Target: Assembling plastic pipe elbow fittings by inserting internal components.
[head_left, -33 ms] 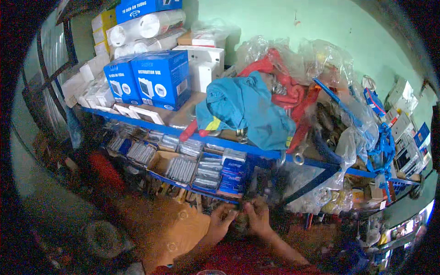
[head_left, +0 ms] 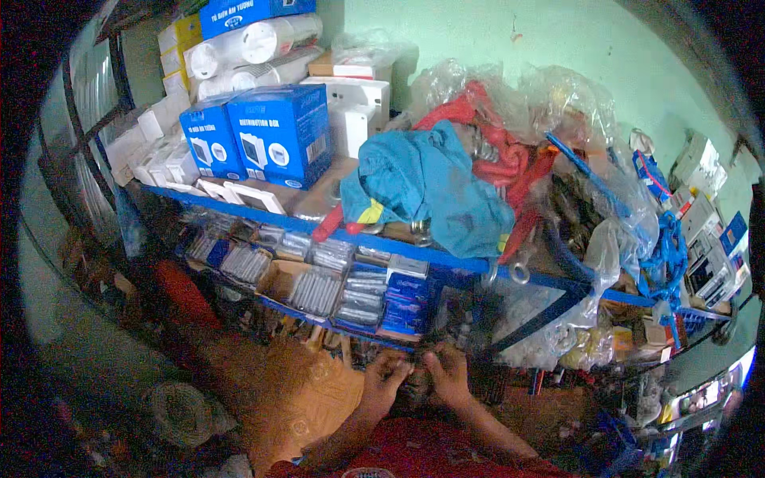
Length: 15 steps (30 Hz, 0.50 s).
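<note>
My left hand (head_left: 386, 379) and my right hand (head_left: 448, 373) meet low in the middle of the view, just below the lower shelf (head_left: 319, 312) of a blue metal rack. The fingers of both hands curl around a small dark object (head_left: 417, 385) held between them; its shape is too dim to make out. My forearms come up from the bottom edge, above a red garment (head_left: 430, 454). Right above the hands stand stacked blue and white small packs (head_left: 405, 299) and rows of grey packets (head_left: 315, 291).
On the upper shelf (head_left: 414, 248) are two blue cartons (head_left: 263, 135), white boxes (head_left: 355, 107), a teal cloth (head_left: 426, 187), and red tubing in clear bags (head_left: 502, 147). White electrical parts (head_left: 705, 239) fill the right. Brown cardboard (head_left: 307, 394) lies on the floor at left.
</note>
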### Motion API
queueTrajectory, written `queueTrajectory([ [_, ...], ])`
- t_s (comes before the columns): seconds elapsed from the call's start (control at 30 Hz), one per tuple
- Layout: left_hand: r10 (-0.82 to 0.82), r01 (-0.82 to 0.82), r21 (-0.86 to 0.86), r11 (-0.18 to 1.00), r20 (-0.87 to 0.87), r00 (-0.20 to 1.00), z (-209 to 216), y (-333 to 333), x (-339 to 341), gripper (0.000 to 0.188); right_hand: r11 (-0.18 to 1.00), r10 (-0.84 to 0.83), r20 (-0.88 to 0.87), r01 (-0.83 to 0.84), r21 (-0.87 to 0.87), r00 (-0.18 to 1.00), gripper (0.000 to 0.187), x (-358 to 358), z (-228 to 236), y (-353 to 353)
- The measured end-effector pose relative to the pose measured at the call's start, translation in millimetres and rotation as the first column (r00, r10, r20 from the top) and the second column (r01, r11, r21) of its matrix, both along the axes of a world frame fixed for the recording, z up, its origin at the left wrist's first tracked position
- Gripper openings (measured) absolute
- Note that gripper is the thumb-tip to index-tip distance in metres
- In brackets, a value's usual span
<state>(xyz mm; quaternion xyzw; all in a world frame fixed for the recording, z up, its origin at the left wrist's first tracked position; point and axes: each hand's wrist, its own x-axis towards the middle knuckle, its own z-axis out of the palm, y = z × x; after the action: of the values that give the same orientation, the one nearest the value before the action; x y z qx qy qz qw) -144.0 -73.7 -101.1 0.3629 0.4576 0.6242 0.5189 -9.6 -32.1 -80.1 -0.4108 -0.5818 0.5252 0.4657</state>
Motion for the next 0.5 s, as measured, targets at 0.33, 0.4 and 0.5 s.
queueTrajectory([
  [0.33, -0.002, 0.001, -0.001, 1.0, -0.203, 0.979, 14.0, -10.7, 0.0, 0.013, 0.996, -0.069, -0.001, 0.069, -0.051, 0.998, 0.017, -1.5, -20.3, -1.9],
  [0.4, 0.035, -0.041, -0.031, 0.999, -0.175, 0.984, 20.5, -7.4, 1.4, 0.014, 1.0, -0.024, 0.059, 0.023, 0.012, 0.998, 0.012, -6.4, 8.8, -3.8],
  [0.5, 0.07, -0.07, 0.005, 0.998, -0.13, 0.989, 22.0, -2.6, 5.0, 0.014, 0.999, -0.04, 0.061, 0.04, 0.008, 0.997, 0.022, -4.5, -14.1, -13.4],
])
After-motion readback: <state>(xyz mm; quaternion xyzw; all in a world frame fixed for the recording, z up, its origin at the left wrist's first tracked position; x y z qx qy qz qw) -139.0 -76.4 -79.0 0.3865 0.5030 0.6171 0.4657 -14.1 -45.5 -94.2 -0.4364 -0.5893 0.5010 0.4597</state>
